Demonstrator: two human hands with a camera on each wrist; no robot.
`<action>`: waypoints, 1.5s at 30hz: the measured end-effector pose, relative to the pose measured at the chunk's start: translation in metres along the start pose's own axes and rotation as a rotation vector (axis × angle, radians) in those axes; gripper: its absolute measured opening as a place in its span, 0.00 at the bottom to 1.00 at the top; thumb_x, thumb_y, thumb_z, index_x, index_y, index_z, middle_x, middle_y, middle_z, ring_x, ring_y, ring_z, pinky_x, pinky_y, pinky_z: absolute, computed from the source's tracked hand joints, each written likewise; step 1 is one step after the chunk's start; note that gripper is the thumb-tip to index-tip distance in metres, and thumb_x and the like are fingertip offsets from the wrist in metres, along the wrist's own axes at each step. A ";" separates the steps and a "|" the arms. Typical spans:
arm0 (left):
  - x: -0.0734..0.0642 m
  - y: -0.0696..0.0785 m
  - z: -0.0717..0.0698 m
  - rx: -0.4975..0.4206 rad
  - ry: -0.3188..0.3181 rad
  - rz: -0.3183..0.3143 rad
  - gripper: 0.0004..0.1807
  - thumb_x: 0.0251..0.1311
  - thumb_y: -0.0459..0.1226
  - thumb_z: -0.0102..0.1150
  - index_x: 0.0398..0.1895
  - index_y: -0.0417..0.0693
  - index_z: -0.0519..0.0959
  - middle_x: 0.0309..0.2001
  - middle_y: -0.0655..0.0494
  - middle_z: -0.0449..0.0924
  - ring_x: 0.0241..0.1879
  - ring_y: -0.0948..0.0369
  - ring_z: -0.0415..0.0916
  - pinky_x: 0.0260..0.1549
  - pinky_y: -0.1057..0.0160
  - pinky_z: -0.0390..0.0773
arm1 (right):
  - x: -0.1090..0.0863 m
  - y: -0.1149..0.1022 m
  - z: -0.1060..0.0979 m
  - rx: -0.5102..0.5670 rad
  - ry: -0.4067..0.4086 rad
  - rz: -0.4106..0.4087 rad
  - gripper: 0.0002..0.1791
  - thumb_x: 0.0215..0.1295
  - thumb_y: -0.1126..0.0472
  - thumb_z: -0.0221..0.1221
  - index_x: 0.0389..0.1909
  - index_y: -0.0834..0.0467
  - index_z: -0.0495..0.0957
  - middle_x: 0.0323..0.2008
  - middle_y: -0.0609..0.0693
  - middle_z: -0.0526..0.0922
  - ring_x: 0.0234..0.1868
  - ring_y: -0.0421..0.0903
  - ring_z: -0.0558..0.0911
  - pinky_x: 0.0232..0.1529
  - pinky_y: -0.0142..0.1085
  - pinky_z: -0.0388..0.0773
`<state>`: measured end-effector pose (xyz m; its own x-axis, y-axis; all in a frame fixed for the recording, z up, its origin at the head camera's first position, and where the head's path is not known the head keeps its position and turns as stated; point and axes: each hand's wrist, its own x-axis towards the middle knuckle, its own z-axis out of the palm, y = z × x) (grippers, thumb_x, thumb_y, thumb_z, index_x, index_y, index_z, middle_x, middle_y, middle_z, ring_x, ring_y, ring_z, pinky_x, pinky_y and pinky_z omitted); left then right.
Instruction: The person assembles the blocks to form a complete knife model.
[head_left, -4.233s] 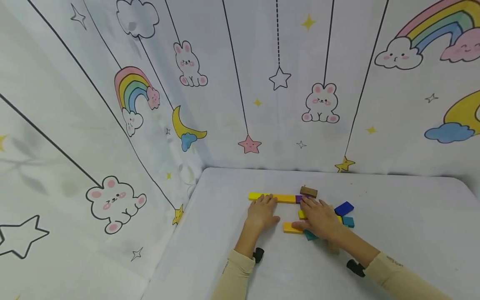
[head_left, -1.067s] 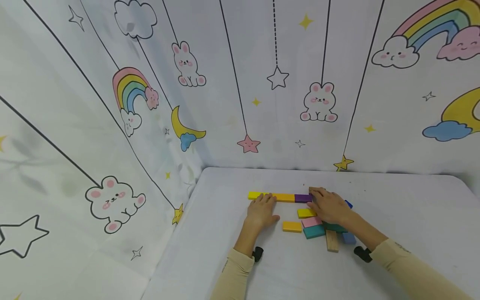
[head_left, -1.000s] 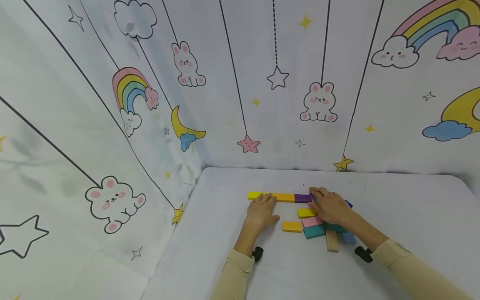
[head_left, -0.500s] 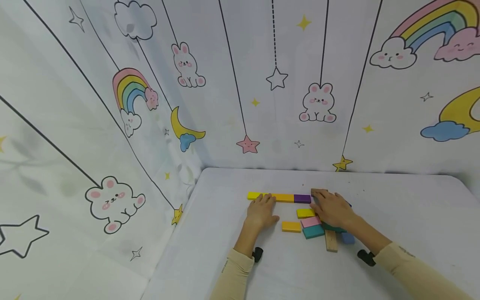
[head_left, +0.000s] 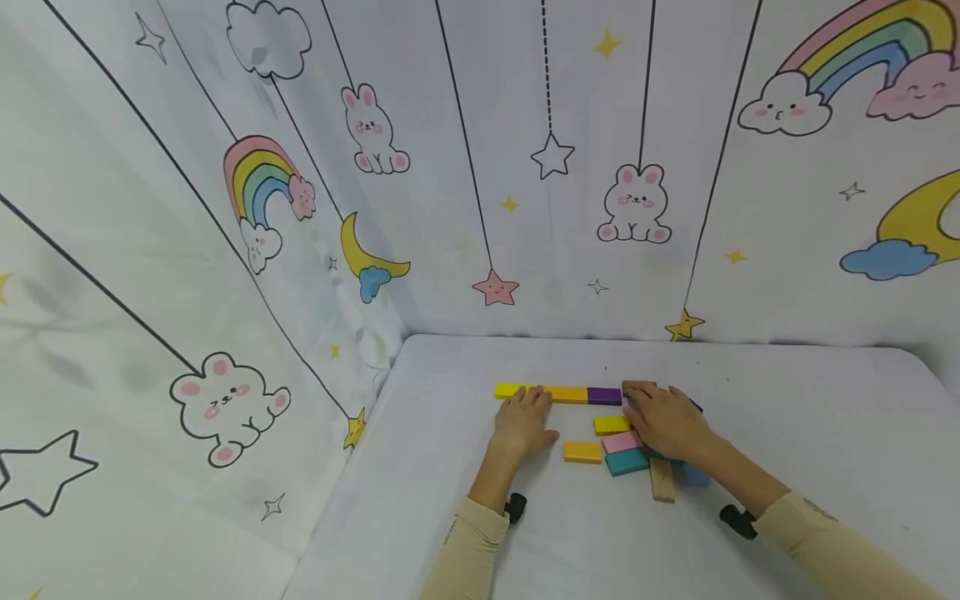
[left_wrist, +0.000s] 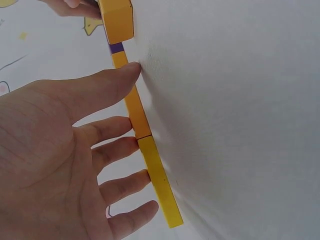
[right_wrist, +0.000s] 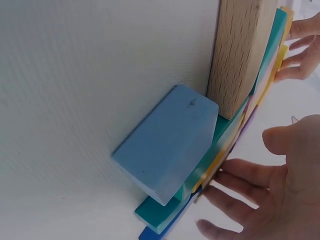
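Hands relaxed, we pinch nothing. Brown wooden block (head_left: 637, 387) sits at the fingertips of our right hand (head_left: 670, 423); flat yellow block (head_left: 507, 391) and flat orange block (head_left: 567, 395) touch our left hand (head_left: 522, 423). They're likely light, hard and slippery; pinching their long sides suits us.

White table (head_left: 825, 458) — pale walls (head_left: 427, 192) printed with rabbits (head_left: 633, 208) and rainbows (head_left: 258, 162).

One purple block (head_left: 604, 397), one pink block (head_left: 622, 442), one brown block (head_left: 638, 387), one bare-wood block (head_left: 662, 482), one light-blue block (right_wrist: 167, 142) and one dark-blue block (right_wrist: 154, 233) are counted. At least two orange blocks (head_left: 582, 452), two yellow blocks (head_left: 611, 426) and two teal blocks (head_left: 627, 462) can be made out (some are partly hidden by one of two hands (head_left: 666, 422)). Two rainbows (head_left: 257, 158) and two moons (head_left: 907, 218) are printed behind.
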<state>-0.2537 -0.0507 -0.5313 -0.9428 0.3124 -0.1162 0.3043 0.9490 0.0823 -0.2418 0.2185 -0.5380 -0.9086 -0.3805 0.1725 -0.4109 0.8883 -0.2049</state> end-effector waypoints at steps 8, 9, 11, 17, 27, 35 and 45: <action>0.000 -0.001 0.000 -0.003 -0.001 -0.003 0.39 0.68 0.55 0.65 0.79 0.57 0.65 0.80 0.57 0.60 0.80 0.50 0.56 0.76 0.45 0.61 | -0.004 0.002 0.003 0.010 0.004 -0.002 0.26 0.81 0.52 0.53 0.67 0.66 0.76 0.66 0.63 0.78 0.67 0.64 0.76 0.67 0.71 0.67; 0.000 -0.001 0.000 -0.004 0.000 -0.004 0.39 0.68 0.55 0.66 0.79 0.57 0.65 0.80 0.57 0.60 0.80 0.50 0.56 0.76 0.46 0.61 | -0.004 0.002 0.004 0.013 0.005 -0.003 0.26 0.81 0.51 0.53 0.67 0.67 0.76 0.66 0.63 0.78 0.67 0.64 0.76 0.67 0.70 0.67; 0.000 -0.001 0.000 -0.004 0.000 -0.007 0.39 0.68 0.55 0.65 0.79 0.57 0.65 0.80 0.57 0.60 0.80 0.50 0.56 0.76 0.46 0.61 | -0.005 0.001 0.003 0.019 0.006 -0.006 0.27 0.81 0.51 0.53 0.67 0.67 0.76 0.66 0.63 0.78 0.67 0.64 0.76 0.67 0.70 0.67; 0.001 0.001 -0.001 -0.007 -0.002 -0.002 0.39 0.68 0.55 0.65 0.79 0.57 0.66 0.80 0.57 0.60 0.80 0.50 0.56 0.76 0.46 0.61 | -0.009 -0.001 0.001 0.032 -0.003 0.006 0.28 0.81 0.48 0.52 0.68 0.66 0.76 0.68 0.63 0.77 0.68 0.64 0.75 0.68 0.70 0.66; 0.000 0.002 -0.001 -0.012 -0.005 -0.006 0.39 0.69 0.55 0.65 0.79 0.57 0.65 0.80 0.57 0.60 0.80 0.50 0.55 0.77 0.45 0.60 | -0.013 -0.001 0.003 0.042 0.004 0.018 0.31 0.78 0.47 0.58 0.68 0.66 0.75 0.69 0.62 0.76 0.69 0.64 0.74 0.68 0.68 0.67; 0.002 -0.001 0.004 -0.007 -0.024 -0.008 0.40 0.69 0.55 0.64 0.80 0.56 0.64 0.81 0.56 0.59 0.80 0.49 0.54 0.77 0.45 0.59 | -0.015 -0.002 0.004 0.061 0.011 0.016 0.31 0.78 0.45 0.57 0.68 0.65 0.76 0.69 0.62 0.76 0.69 0.64 0.74 0.68 0.66 0.69; 0.000 0.000 0.000 0.005 -0.004 0.003 0.40 0.69 0.56 0.64 0.80 0.56 0.64 0.81 0.56 0.59 0.80 0.49 0.56 0.76 0.45 0.61 | -0.016 -0.002 0.004 0.070 0.006 0.018 0.32 0.77 0.46 0.58 0.70 0.65 0.74 0.70 0.62 0.75 0.68 0.65 0.75 0.68 0.63 0.71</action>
<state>-0.2536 -0.0507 -0.5317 -0.9415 0.3150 -0.1197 0.3074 0.9484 0.0778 -0.2267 0.2218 -0.5438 -0.9155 -0.3627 0.1741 -0.3988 0.8748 -0.2752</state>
